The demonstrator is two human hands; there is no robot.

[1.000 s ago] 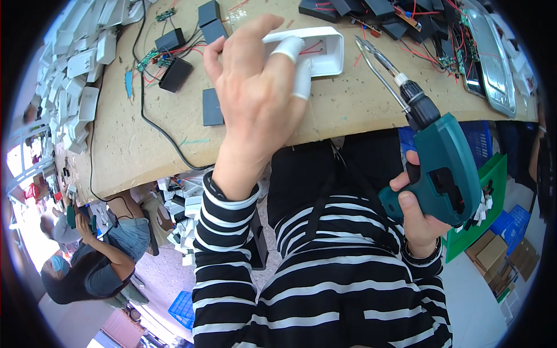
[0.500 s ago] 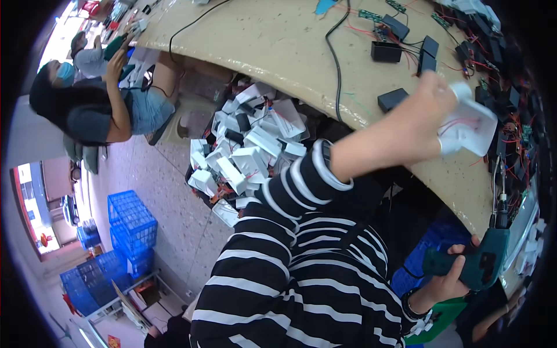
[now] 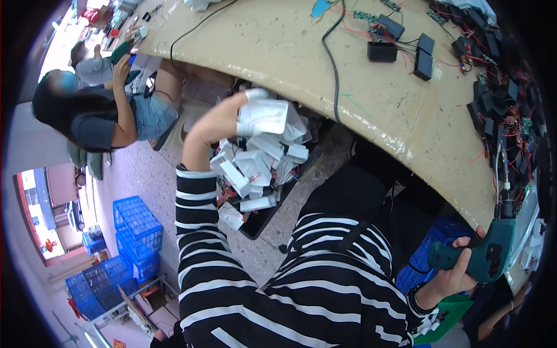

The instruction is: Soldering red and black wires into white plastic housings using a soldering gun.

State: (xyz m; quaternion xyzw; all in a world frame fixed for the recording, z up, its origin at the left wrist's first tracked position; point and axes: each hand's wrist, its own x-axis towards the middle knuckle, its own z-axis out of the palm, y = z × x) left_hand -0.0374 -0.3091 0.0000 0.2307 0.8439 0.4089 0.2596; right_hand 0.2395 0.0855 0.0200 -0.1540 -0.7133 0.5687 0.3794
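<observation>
My left hand grips a white plastic housing with thin wires inside, slightly blurred. It hangs over a heap of similar white housings beside the table, piled on a dark tray. My right hand is wrapped around the handle of a dark green power screwdriver. The tool's chuck and long bit point toward the table's right part, close to its near edge. Part of that hand is hidden behind the tool.
The tan table holds black boxes with red wires, small green circuit boards and a black cable. Black parts crowd its right side. A seated person works at left. Blue crates stand on the floor.
My left hand has swung left from above the table to the heap, carrying the white housing. My right hand and the power screwdriver have hardly moved.
</observation>
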